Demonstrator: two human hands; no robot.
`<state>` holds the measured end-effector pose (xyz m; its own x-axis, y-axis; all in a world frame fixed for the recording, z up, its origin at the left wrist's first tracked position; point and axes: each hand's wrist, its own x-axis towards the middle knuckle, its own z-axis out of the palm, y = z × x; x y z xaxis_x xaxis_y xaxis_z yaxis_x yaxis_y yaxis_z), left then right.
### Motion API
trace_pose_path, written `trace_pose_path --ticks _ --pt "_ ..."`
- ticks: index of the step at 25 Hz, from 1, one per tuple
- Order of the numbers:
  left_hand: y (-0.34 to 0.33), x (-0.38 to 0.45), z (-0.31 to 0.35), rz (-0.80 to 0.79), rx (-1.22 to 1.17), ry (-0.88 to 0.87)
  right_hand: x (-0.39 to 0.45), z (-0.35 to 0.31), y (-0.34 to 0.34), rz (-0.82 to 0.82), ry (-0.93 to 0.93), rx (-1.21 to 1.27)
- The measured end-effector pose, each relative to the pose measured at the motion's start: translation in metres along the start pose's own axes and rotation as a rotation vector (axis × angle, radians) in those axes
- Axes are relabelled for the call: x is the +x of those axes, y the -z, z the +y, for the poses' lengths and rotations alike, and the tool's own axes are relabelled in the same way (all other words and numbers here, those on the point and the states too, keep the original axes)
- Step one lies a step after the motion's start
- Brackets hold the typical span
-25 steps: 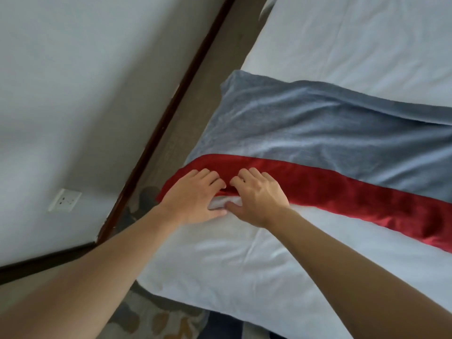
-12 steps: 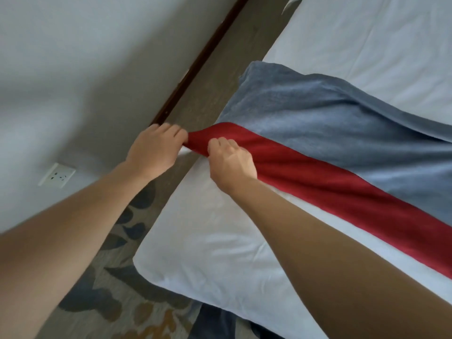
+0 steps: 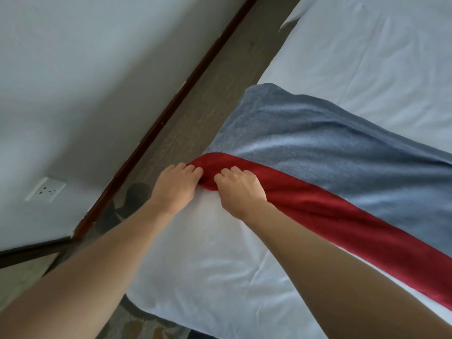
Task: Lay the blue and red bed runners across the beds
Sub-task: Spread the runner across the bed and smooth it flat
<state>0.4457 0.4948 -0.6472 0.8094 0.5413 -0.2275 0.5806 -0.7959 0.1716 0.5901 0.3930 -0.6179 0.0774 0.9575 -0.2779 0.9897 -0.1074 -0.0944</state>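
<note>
While both hands worked at the left edge of the bed (image 3: 220,260), the step in hand looked to be the dressing of the red runner's end. The red runner (image 3: 342,216) ran as a narrow band from the bed's left edge away to the right and near, lying on the white sheet and along the near edge of the blue runner (image 3: 330,152), which was spread wider just beyond it. The left hand (image 3: 175,189) had its fingers curled into the bunched red end at the mattress edge; grip closed on the cloth. The right hand (image 3: 241,189), just beside it, likewise pinched the red fabric with curled fingers (thumbs of both hidden under the hands, so how deep the hold went could not be told).

Judgement: both runners were already across this bed; what remained here was to pull the red end flat and let it hang or tuck over the left side. The next move would call for an even pull with both hands so the band stays straight and does not drag the blue runner askew.

Writing: none legible. A white wall socket (image 3: 45,192) sat low on the wall at left, with no readable marking; no labels were visible on either runner.
</note>
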Motion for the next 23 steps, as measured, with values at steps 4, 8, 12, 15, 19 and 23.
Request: trace_pose_path --ticks 4,8,12,15,19,23 --pt "0.002 0.014 -0.047 0.073 0.145 0.024 0.031 -0.015 -0.002 0.107 -0.045 0.064" --pt "-0.004 0.006 -0.058 -0.143 -0.025 0.076 0.05 -0.025 0.002 -0.004 0.048 0.145" --pt "0.017 0.031 -0.05 -0.269 -0.352 0.074 0.064 0.037 0.03 0.166 -0.142 0.257" --pt "0.031 0.103 -0.039 -0.016 -0.355 0.1 0.083 0.126 0.051 0.306 -0.312 0.176" --pt "0.052 0.219 0.021 0.163 -0.354 -0.028 0.089 0.221 0.054 0.294 -0.438 0.047" --pt "0.06 0.302 0.062 0.156 -0.304 -0.058 0.079 0.284 0.043 0.236 -0.503 0.056"
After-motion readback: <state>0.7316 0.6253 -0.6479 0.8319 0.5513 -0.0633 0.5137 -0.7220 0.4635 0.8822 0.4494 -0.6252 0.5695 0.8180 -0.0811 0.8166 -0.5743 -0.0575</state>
